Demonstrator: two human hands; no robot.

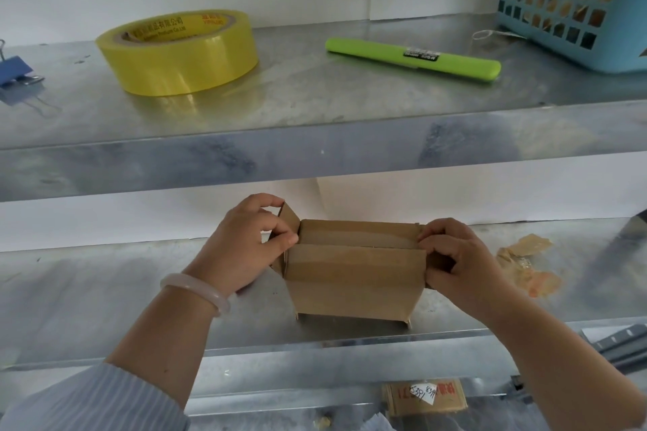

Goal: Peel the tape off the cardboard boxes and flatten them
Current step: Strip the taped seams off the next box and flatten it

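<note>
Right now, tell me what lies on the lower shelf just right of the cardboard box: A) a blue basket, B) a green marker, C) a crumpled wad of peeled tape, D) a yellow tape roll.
C: the crumpled wad of peeled tape lies on the lower shelf beside the right hand.

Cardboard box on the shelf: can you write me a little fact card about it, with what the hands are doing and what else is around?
thing: small brown cardboard box, top flaps parted
where: standing on the lower shelf
left side: left hand pinches the raised end flap
right side: right hand grips the box's other end
beside it: crumpled tape-like scraps, to the right, apart from the box
upper shelf: yellow tape roll, green pen-shaped tool, blue basket, blue binder clip
</note>
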